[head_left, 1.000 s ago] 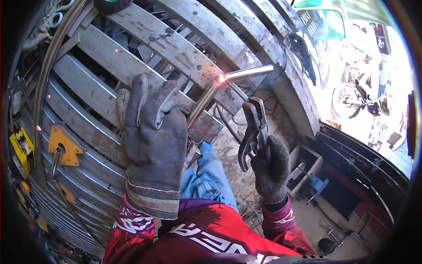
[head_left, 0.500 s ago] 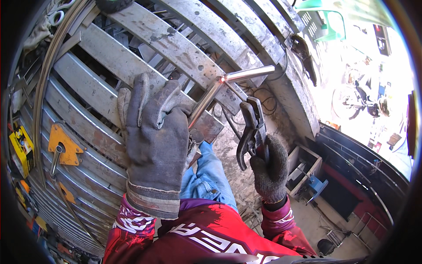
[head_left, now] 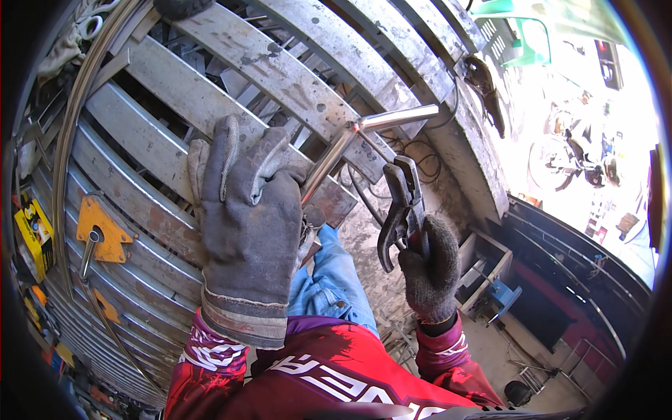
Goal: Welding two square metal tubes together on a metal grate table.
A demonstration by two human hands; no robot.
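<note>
My left hand (head_left: pixel 248 217), in a thick grey work glove, is by the lower end of a shiny bent metal tube (head_left: pixel 327 164). Its outer fingers stretch forward, while the thumb side closes around the tube; the exact grip is partly hidden. At the tube's bend a small red glow shows. My right hand (head_left: pixel 430 273), in a dark knit glove, is wrapped round a black welding electrode holder (head_left: pixel 402 206). A thin welding rod (head_left: pixel 374 145) runs from its jaws up to the bend, its tip at or very near the glowing spot.
A slatted metal bench (head_left: pixel 210 77) spreads ahead and left, scrap showing through its gaps. On it lie an orange welding magnet (head_left: pixel 105 227) and a yellow box (head_left: pixel 33 238). Cables (head_left: pixel 423 157) coil beyond the holder. A blue-topped tool (head_left: pixel 502 297) stands lower right; a motorcycle (head_left: pixel 584 157) is outside.
The red glow at the tube's bend looks a little dimmer. The rod's holder has shifted very slightly; both hands stay almost still.
</note>
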